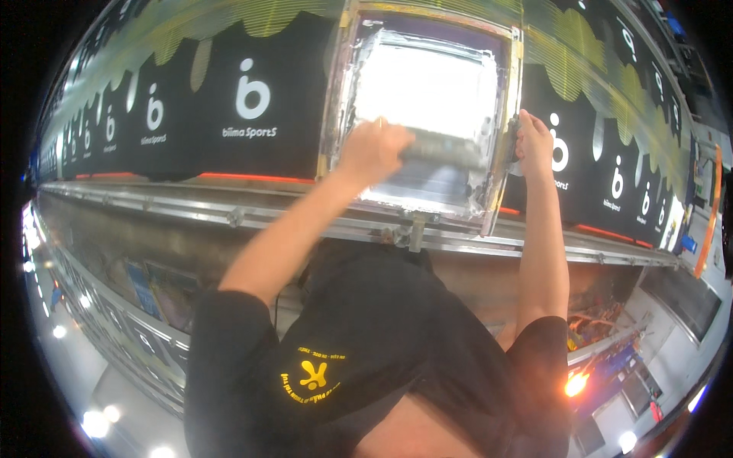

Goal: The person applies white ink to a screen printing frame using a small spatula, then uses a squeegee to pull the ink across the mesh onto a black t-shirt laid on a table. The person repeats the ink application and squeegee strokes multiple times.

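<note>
A screen-printing frame (504,177) lies over black fabric pieces on the long printing table. Thick white ink (426,84) covers the upper part of its mesh, with smears along the inner edges. My left hand (374,149) is closed around the left end of a grey squeegee (449,148), which lies crosswise on the mesh below the white area; motion blurs it slightly. At the frame's right side, my right hand (536,143) is closed with its fingers curled against the edge. Its fingertips are partly hidden there.
Black fabric pieces (282,76) with white printed marks run along the table on both sides. A metal rail (282,213) edges the table nearest me, with a bracket (417,231) at the frame's lower side. Another long rack (145,305) stands at lower left.
</note>
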Demonstrator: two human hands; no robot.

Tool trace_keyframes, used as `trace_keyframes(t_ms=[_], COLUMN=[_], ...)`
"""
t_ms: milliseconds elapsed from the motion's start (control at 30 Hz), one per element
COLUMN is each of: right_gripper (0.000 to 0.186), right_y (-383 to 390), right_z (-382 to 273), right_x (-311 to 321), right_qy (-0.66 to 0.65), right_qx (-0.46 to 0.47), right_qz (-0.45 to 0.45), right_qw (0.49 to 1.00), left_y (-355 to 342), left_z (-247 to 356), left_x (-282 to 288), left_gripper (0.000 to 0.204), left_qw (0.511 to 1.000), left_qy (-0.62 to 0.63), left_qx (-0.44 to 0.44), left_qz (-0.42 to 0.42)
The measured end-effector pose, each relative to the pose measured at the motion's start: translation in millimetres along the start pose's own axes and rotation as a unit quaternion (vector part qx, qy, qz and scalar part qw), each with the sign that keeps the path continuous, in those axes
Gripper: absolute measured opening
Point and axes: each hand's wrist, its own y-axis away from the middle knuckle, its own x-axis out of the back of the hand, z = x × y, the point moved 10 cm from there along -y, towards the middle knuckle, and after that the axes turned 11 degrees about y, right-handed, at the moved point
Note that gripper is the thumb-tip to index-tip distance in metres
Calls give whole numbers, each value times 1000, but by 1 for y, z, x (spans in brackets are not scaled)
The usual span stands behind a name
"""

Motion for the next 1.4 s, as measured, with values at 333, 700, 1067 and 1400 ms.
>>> trace_keyframes(t_ms=[333, 700, 1067, 1400], right_gripper=[30, 28, 29, 44], right_y=[25, 102, 104, 131], right_z=[-23, -53, -39, -105], right_x=[-7, -282, -314, -280], right_qy=[-13, 30, 171, 220], right_qx=[87, 228, 123, 268], right_qz=[105, 169, 165, 269], right_qw=[991, 958, 963, 899], left_y=[100, 181, 87, -73], left_z=[51, -141, -211, -308], left_x=[34, 193, 237, 235], left_gripper=[49, 46, 26, 61], left_qw=[999, 995, 995, 974], left_qy=[23, -68, -40, -153], left_qx=[34, 71, 56, 105], left_qz=[-4, -26, -71, -131])
